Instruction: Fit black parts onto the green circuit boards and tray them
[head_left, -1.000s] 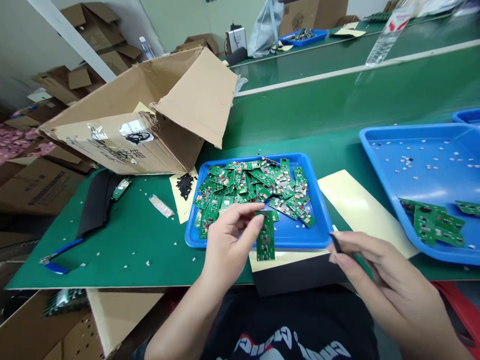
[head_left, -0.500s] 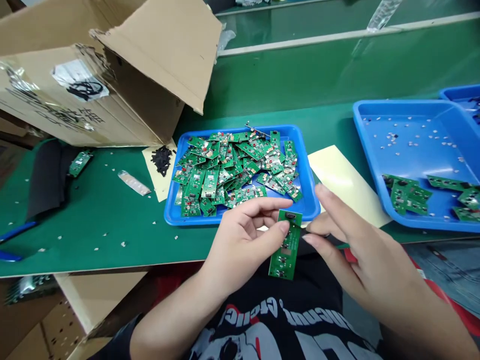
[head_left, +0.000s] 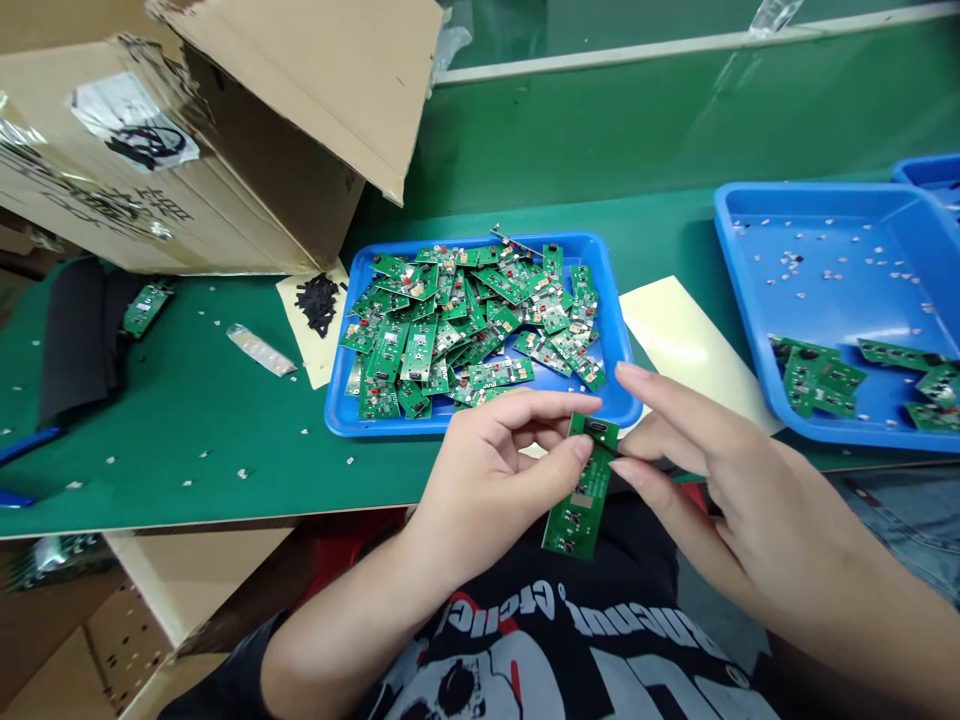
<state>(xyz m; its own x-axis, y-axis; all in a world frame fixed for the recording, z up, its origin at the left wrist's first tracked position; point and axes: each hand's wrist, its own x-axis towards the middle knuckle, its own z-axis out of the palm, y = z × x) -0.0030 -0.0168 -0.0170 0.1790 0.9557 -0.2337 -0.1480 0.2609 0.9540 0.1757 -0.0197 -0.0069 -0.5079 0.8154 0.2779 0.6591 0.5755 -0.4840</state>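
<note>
My left hand (head_left: 510, 460) pinches a green circuit board (head_left: 581, 505) between thumb and fingers, tilted in front of my shirt. A small black-rimmed connector sits at the board's upper end, and small components dot its lower part. My right hand (head_left: 720, 480) is closed, thumb and fingers pinching a thin, dark, pointed tool (head_left: 606, 449). Its tip touches or lies just over the board below the connector, close to my left thumb. The rest of the tool is mostly hidden by my fingers. Just beyond my hands, a blue tray (head_left: 336, 405) holds a heap of similar boards.
Small black strips (head_left: 318, 303) lie on yellowish paper left of the tray. A cardboard box (head_left: 247, 190) stands behind them. At right are a yellow sheet (head_left: 686, 340) and another blue tray (head_left: 832, 240) with boards and white bits. A clear strip (head_left: 260, 350) lies at left.
The board and both hands have shifted slightly right in view. The dark tool's tip now reaches further over the board, near the connector. The whole view has tilted a little.
</note>
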